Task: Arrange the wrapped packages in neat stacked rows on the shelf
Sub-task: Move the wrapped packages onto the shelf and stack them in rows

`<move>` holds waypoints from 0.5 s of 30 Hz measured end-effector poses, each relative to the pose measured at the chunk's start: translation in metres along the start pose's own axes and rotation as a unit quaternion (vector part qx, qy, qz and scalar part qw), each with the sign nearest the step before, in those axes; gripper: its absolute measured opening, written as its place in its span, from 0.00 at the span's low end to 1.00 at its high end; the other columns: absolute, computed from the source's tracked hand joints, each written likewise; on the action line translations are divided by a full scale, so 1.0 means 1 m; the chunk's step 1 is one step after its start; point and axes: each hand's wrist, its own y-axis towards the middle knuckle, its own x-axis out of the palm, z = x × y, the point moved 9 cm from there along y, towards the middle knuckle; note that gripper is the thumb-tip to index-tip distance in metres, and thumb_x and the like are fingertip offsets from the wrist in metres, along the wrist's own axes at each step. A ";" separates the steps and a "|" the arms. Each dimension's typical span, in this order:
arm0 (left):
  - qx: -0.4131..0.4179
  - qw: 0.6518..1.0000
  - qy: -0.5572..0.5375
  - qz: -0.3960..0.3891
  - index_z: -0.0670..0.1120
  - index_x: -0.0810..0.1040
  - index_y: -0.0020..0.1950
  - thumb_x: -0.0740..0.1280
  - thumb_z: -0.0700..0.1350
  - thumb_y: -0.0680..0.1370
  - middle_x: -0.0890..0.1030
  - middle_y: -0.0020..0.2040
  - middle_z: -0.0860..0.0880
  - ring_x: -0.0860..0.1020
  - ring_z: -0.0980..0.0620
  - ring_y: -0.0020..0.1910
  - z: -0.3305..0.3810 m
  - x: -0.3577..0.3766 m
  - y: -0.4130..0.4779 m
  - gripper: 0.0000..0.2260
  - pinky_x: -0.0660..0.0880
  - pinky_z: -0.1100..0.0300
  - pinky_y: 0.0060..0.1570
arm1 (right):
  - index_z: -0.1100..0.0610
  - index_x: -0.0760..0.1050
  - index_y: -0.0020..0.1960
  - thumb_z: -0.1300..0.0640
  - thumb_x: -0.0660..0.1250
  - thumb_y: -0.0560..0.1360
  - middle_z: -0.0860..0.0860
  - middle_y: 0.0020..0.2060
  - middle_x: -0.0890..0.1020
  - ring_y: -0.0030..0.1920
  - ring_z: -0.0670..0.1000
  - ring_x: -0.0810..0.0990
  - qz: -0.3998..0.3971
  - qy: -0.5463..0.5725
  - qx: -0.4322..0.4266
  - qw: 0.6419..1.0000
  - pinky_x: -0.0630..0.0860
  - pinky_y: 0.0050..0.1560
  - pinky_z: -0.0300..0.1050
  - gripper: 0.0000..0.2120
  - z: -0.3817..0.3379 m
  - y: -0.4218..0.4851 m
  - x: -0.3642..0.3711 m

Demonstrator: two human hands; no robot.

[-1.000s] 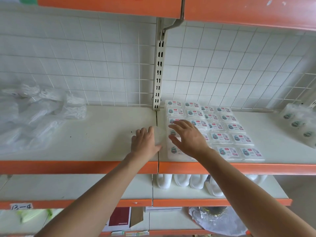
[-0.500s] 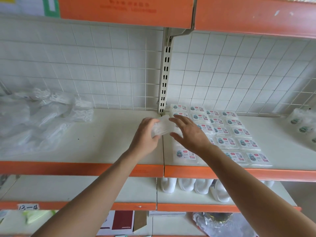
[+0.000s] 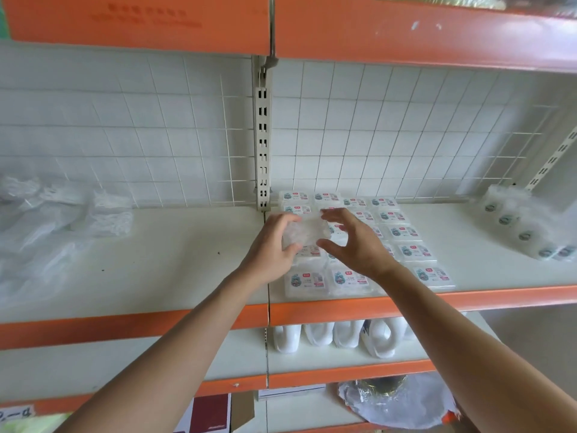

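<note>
At frame centre, a wrapped package (image 3: 307,234) is gripped at its left edge by the left hand (image 3: 270,250), above the shelved rows (image 3: 406,242), while the right hand (image 3: 356,248), fingers spread, is held just right of it.

**Views:** one, head-worn and wide-angle; straight edges bow near the borders.
**Station:** facing the shelf (image 3: 175,257), near enough that both forearms enter from the bottom edge.
**Aim:** forward and slightly down. The left grip (image 3: 271,248) and right grip (image 3: 356,245) sit mid-frame with a wrapped package (image 3: 307,234) between them.
**Beyond the grips:** wire grid back panel (image 3: 390,135).
**Above the grips:** orange upper shelf (image 3: 406,29).
**Below the grips:** lower shelves (image 3: 187,360).
</note>
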 end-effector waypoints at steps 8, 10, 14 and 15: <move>0.012 0.998 0.015 -0.053 0.47 0.73 0.64 0.67 0.38 0.76 0.71 0.68 0.51 0.67 0.57 0.68 0.038 0.036 0.017 0.17 0.60 0.73 0.63 | 0.40 0.69 0.55 0.61 0.77 0.68 0.48 0.57 0.73 0.59 0.43 0.77 0.055 0.107 0.030 0.992 0.75 0.62 0.45 0.26 0.017 -0.019 -0.043; -0.011 0.997 0.008 -0.071 0.47 0.73 0.65 0.64 0.40 0.78 0.71 0.67 0.51 0.69 0.55 0.67 0.046 0.047 0.020 0.16 0.65 0.63 0.64 | 0.43 0.70 0.57 0.62 0.77 0.68 0.49 0.57 0.72 0.59 0.46 0.78 0.062 0.104 0.018 0.992 0.76 0.62 0.47 0.26 0.020 -0.022 -0.050; -0.101 0.989 -0.067 -0.090 0.48 0.77 0.58 0.60 0.52 0.81 0.78 0.56 0.55 0.76 0.56 0.55 0.055 0.063 0.025 0.12 0.71 0.62 0.50 | 0.52 0.71 0.64 0.63 0.76 0.68 0.49 0.59 0.72 0.61 0.48 0.75 0.058 0.067 -0.023 0.996 0.74 0.64 0.50 0.28 0.018 -0.029 -0.058; -0.115 0.987 -0.077 -0.081 0.48 0.77 0.56 0.61 0.55 0.80 0.79 0.52 0.55 0.77 0.56 0.53 0.056 0.064 0.027 0.12 0.72 0.61 0.51 | 0.53 0.71 0.65 0.63 0.76 0.68 0.48 0.60 0.73 0.62 0.48 0.74 0.058 0.055 -0.032 0.996 0.74 0.64 0.50 0.29 0.017 -0.029 -0.060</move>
